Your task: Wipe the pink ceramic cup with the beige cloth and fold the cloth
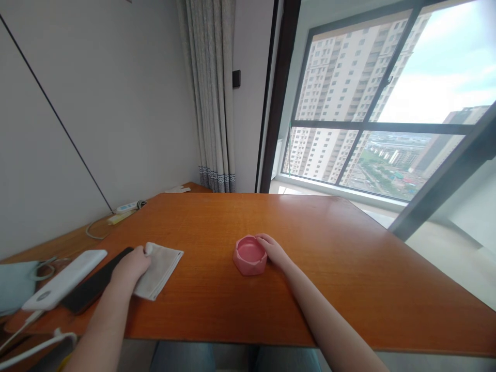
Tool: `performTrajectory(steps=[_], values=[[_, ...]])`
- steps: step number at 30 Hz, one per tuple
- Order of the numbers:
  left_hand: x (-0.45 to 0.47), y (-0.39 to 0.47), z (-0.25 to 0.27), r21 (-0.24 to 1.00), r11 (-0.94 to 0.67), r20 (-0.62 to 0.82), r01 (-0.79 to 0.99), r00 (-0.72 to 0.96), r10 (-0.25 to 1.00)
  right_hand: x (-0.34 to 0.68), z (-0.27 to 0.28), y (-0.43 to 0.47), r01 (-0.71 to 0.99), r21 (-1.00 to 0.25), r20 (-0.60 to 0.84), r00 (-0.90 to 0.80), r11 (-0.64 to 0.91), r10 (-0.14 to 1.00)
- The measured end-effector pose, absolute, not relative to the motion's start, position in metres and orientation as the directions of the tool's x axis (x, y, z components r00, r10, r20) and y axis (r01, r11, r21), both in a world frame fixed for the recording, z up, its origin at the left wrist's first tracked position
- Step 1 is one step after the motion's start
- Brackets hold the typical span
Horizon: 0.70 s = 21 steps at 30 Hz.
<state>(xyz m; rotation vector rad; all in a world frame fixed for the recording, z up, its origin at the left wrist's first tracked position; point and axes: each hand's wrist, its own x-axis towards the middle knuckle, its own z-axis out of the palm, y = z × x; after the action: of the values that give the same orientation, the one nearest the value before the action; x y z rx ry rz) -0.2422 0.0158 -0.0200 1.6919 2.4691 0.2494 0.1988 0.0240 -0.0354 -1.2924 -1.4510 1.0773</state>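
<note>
My left hand (pixel 130 266) pinches cloth (pixel 160 271) at ten o'clock, right hand (pixel 273 251) grips ashtray (pixel 249 266). Swinging carelessly, I could shove the phone (pixel 92 285).

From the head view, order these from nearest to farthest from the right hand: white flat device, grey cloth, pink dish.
From the right hand:
1. Pink dish: touching its fingers, on their left.
2. Grey cloth: left of the dish, beside the left hand.
3. White flat device: farthest left, beyond the left hand.
</note>
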Motion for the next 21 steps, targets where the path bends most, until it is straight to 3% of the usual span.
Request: performTrajectory(steps=[9,12,15,17,19,21], values=[[-0.227,0.016,-0.012,0.171,0.412,0.028,0.895,-0.423,0.906,0.198,-0.033,0.022,0.221,-0.973,0.051,-0.061,0.063,0.997],[-0.194,0.016,0.004,0.283,0.306,0.057,0.909,-0.334,0.941,0.198,-0.031,0.021,0.224,-0.973,0.05,-0.058,0.061,0.997],[-0.143,0.012,0.029,0.512,0.118,0.134,0.851,-0.215,0.967,0.199,-0.028,0.018,0.221,-0.973,0.051,-0.066,0.065,0.996],[-0.105,0.006,0.048,0.722,-0.057,0.184,0.689,-0.112,0.977,0.199,-0.025,0.017,0.219,-0.971,0.081,-0.056,0.092,0.995],[-0.068,0.0,0.064,0.905,-0.197,0.19,0.377,0.056,0.98,0.198,-0.018,0.016,0.186,-0.971,0.15,-0.03,0.153,0.988],[-0.034,-0.003,0.073,0.982,-0.189,0.181,0.028,0.189,0.965,0.198,-0.008,0.013,0.172,-0.969,0.183,0.01,0.179,0.983]])
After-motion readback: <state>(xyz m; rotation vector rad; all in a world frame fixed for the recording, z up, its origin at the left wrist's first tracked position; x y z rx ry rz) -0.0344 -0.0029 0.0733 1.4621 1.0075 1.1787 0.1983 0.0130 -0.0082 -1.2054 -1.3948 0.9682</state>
